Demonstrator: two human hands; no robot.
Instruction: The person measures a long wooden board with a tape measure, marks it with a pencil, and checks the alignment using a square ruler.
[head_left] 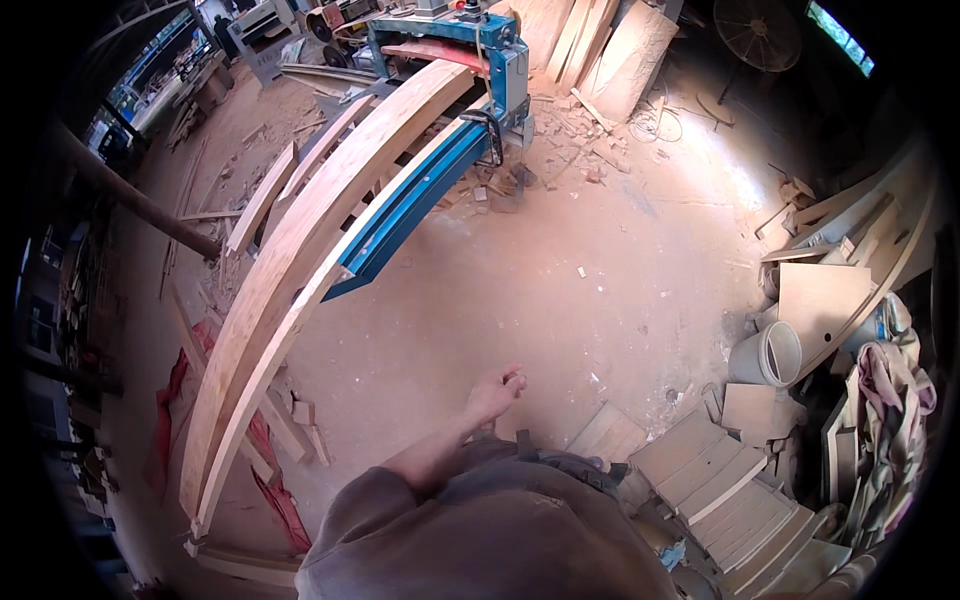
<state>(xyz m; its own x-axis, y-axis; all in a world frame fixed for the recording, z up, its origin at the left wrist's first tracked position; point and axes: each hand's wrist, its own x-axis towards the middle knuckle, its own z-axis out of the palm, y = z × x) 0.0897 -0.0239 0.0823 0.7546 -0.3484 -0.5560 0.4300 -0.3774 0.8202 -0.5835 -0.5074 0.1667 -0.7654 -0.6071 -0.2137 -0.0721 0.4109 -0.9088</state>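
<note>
My left hand (497,392) hangs in front of me over the dusty floor (560,260), fingers loosely curled and holding nothing. The bare forearm comes out of a grey sleeve (370,495). My right hand is out of sight. To my left, long pale wooden boards (290,260) lie on the blue outfeed bed (400,205) of a blue woodworking machine (450,40). The near ends of the boards reach almost to my left side. My hand is well clear of them.
Stacked short planks (720,490) and a white bucket (770,355) sit at the right by a heap of cloth (890,400). Wood offcuts (560,130) litter the floor by the machine. Boards lean at the back wall (620,50). A fan (757,30) stands behind.
</note>
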